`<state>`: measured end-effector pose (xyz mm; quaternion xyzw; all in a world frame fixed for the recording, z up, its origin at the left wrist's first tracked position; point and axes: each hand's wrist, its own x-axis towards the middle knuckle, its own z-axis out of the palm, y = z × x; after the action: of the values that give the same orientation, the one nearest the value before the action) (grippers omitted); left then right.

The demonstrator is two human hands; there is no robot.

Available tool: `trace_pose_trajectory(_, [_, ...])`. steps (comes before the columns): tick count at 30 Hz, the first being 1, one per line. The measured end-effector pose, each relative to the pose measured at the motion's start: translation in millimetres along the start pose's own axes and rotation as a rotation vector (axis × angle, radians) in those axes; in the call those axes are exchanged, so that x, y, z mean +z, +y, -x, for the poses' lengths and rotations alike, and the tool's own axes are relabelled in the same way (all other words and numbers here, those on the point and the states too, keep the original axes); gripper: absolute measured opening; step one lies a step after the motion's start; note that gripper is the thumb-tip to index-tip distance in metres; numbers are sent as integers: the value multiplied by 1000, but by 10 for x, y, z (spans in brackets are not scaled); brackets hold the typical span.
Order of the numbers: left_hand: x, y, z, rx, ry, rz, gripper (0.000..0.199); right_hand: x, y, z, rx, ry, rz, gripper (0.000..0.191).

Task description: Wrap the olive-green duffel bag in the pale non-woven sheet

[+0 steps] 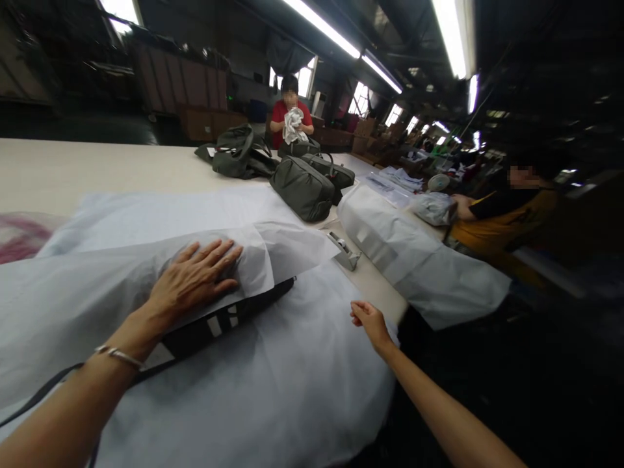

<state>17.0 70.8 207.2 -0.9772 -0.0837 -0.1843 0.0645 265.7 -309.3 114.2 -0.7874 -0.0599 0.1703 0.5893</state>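
Observation:
My left hand point(197, 276) lies flat with its fingers spread on a white wrapping sheet point(97, 279). Under that sheet is a dark bag point(229, 322), its edge and white markings showing along the fold. A dark strap point(43, 390) trails from it at the lower left. More of the white sheet spreads below the bag toward me. My right hand point(370, 323) is over the sheet's right side, apart from the bag, with its fingers curled together. Whether a small thing is between those fingertips is too fine to see. A tape dispenser point(345, 252) stands just beyond it.
Grey-green bags point(302, 188) are on the far table. A long white-wrapped bundle point(419, 260) juts over the right table edge. A person in red point(292, 120) holds crumpled white material at the back. Another person point(507, 208) at the right handles a plastic-wrapped item point(433, 209).

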Motion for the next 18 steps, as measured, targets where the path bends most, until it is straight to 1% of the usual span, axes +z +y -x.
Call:
trace_pose_trajectory(3, [14,4,5,9,20,28,62,-360,416,650,114,57,10,45])
trace_pose_trajectory(5, [12,13,8,12,33,46,62,-534,757,1080,222,88,-15,48])
trace_pose_trajectory(8, [-9,34,5,16,30,23,62,-678,1250,1641,415,152,-65,55])
trace_pose_trajectory(10, [-26,45,-3,21,19,-5,61,-695,1478,1922,533,183,-95,62])
trace_pose_trajectory(11, [-34,49,-8,24,16,-13,61,-684,1548,2030,585,175,-121,65])
trace_pose_trajectory(13, [-49,55,-20,24,5,-18,62,-634,1604,2187,661,87,-205,68])
trace_pose_trajectory(15, [-65,63,-29,19,-10,-12,62,-559,1582,2281,722,-37,-291,70])
trace_pose_trajectory(18, [-82,78,-31,12,-22,0,61,-423,1510,2346,817,-172,-385,76])
